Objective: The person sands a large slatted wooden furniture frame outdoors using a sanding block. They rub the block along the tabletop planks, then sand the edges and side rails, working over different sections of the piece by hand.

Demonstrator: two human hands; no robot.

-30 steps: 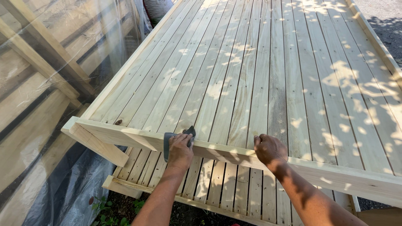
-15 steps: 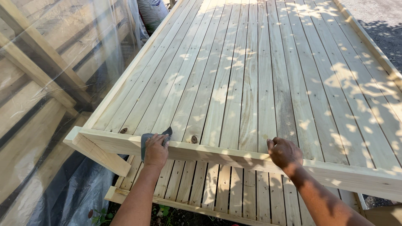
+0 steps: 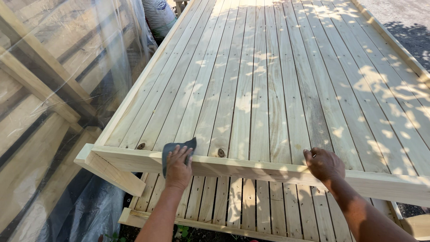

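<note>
Since a second ago my left hand (image 3: 178,168) has slid the dark grey sheet of sandpaper (image 3: 175,151) leftward along the pale wooden cross rail (image 3: 268,169), toward the rail's left end, while my right hand (image 3: 324,164) has shifted somewhat to the right along that rail.

The sandpaper lies folded over the rail's top edge, pinned under my left palm with the fingers spread flat on it; one dark corner sticks up beyond my fingertips onto the planks. My right hand holds no tool: its fingers curl over the rail's top edge, bracing.

The rail's long axis runs left to right across my view, dipping slightly toward the right, and both hands sit on it well apart, the left nearer the free end. Between them, just beyond the rail, a dark knot (image 3: 221,153) shows in a plank; another knot (image 3: 141,146) lies left of the sandpaper. At the left end a short wooden brace (image 3: 112,172) angles down from the rail.

Beyond the rail stretches a wide panel of pale tongue-and-groove planks (image 3: 277,80), running away from me and dappled with leaf shadow. Below the rail the plank ends carry on to a lower batten (image 3: 197,223). On my left, clear plastic sheeting (image 3: 49,89) drapes over stacked timber; at the far end stands a white sack (image 3: 159,15), and grey gravel ground (image 3: 407,22) borders the right.
</note>
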